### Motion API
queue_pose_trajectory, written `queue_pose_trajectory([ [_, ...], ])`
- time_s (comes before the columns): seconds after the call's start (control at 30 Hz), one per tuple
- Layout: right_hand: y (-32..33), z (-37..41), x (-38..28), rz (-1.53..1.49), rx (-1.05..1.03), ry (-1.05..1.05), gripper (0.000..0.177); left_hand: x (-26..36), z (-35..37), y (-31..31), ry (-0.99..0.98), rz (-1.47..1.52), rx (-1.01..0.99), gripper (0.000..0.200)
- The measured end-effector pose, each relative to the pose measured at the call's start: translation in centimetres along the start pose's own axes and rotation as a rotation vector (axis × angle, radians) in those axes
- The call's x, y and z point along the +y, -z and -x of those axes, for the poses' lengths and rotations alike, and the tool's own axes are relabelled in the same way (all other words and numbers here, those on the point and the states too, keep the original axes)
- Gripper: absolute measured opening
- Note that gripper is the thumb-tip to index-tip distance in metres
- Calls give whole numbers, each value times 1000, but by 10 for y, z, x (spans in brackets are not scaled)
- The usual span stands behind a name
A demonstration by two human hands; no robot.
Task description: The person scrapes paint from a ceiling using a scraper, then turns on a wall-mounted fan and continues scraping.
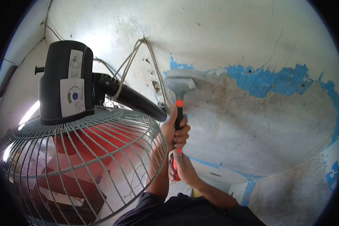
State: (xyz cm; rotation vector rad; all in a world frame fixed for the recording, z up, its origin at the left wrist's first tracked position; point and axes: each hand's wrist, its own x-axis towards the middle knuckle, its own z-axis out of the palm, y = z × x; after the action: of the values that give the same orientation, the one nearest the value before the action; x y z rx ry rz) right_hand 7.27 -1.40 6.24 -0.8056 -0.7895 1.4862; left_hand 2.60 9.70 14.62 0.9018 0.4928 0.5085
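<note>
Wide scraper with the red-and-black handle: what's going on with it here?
A person is holding the wide gray-headed scraper with a red-and-black handle in both hands, left hand above right hand. Its head is up at the patchy wall, near where cream paint meets blue paint and bare gray. A black fan with a wire cage is on the left.

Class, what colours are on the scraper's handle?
The handle is black and red, clearest in head view.
</note>
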Motion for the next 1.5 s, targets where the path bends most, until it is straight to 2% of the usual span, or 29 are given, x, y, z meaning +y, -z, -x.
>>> queue_pose_trajectory([
  [0.07, 7, -4, -9, 16, -4, -11, 44, -1, -2, -3, 49, 14, -20, 59],
  [0.27, 5, -1, 12, 24, -7, -3, 47, -3, -2, 4, 13, 14, 1, 60],
  [0.43, 4, 2, -6, 39, 2, -15, 46, 6, 2, -5, 57, 9, -19, 60],
  [0.63, 7, 6, 2, 90, 3, 15, 48, -1, -7, -5, 18, 9, 0, 60],
  [0.67, 9, 4, -6, 30, 46, -41, 48, -2, -6, -6, 42, 24, 0, 60],
  [0.8, 7, 0, -13, 78, -22, 7, 49, 1, -5, -5, -22, -1, -12, 60],
  [0.9, 8, 10, 4, 60, 15, -16, 48, -14, -2, 1, 74, 24, -16, 59],
  [1.03, 3, 6, -13, 54, -13, -15, 46, 7, -3, -10, -14, 8, -20, 58],
  [1.17, 11, 7, -1, 52, -23, -30, 46, -13, -3, 3, 8, 26, 4, 58],
  [1.2, 12, 7, 0, 97, -37, 21, 46, -12, -2, -1, 35, 36, -45, 58],
  [1.33, 16, 2, -27, 147, -78, 18, 44, 3, -7, -12, -22, 14, -54, 60],
  [1.43, 25, 3, -8, 169, -13, 3, 44, -13, -10, -2, -61, 2, -12, 60],
  [1.5, 26, 7, 1, 168, -4, 16, 45, -16, -10, -2, -14, 22, -71, 59],
])
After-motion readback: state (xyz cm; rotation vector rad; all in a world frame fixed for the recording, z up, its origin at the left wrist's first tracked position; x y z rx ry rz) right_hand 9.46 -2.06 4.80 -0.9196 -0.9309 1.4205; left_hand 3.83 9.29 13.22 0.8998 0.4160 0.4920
